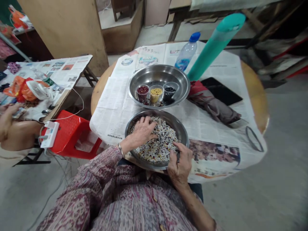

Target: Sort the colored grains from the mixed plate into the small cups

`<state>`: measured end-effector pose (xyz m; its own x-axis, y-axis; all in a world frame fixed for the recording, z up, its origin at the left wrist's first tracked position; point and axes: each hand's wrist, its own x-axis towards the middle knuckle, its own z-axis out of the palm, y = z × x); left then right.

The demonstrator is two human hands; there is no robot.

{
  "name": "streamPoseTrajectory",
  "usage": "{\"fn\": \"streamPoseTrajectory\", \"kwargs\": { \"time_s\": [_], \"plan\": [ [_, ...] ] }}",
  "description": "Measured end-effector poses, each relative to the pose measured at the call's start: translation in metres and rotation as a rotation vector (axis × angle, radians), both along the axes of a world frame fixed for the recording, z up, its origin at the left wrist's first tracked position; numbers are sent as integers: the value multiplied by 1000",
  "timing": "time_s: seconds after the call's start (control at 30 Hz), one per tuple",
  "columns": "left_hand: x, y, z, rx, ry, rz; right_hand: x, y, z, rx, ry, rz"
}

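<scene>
Nearest to me is a steel basin (186,134) holding a mix of pale, black, yellow and dark red grains and beans (158,141). My left hand (143,131) lies over its left side, fingers spread and touching the grains. At the right rim is my right hand (181,160), thumb and forefinger apart; nothing shows between them. Behind stands a second steel basin (158,71) with three clear cups: one of dark red beans (142,93), one of yellow kernels (156,93), one of black beans (169,91). A few loose beans lie in front of the cups.
Newspaper (110,106) covers the round table (258,96). Toward the back stand a plastic bottle (186,53) and a tall green cylinder (214,48). A folded umbrella (214,106) and a dark tablet (222,90) lie right. A red stool (69,134) and another person's arm (9,122) are left.
</scene>
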<state>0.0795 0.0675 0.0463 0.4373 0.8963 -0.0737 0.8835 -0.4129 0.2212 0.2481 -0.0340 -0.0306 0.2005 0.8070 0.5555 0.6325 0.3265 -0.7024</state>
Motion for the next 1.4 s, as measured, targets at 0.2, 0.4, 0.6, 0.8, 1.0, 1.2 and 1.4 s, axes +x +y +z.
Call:
{"fn": "streamPoseTrajectory", "kwargs": {
  "time_s": [0.2,0.4,0.6,0.8,1.0,1.2,1.4],
  "plan": [
    [5,-11,-8,-69,-126,-234,0,-1,0,-9,-2,1],
    [-29,-32,7,102,-66,-187,2,-2,-1,-2,-22,-1],
    [-72,-48,-20,160,-237,-174,4,-2,-3,9,-39,21],
    [-74,-52,-45,238,-455,-98,5,-2,-3,8,-50,28],
    [-73,-52,-48,183,-371,-101,8,-2,5,30,-251,15],
    [-75,-53,-46,260,-441,-82,3,12,34,32,-494,247],
    [-74,-52,-41,360,-493,0,-23,44,50,-23,-828,642]
  ]
}}
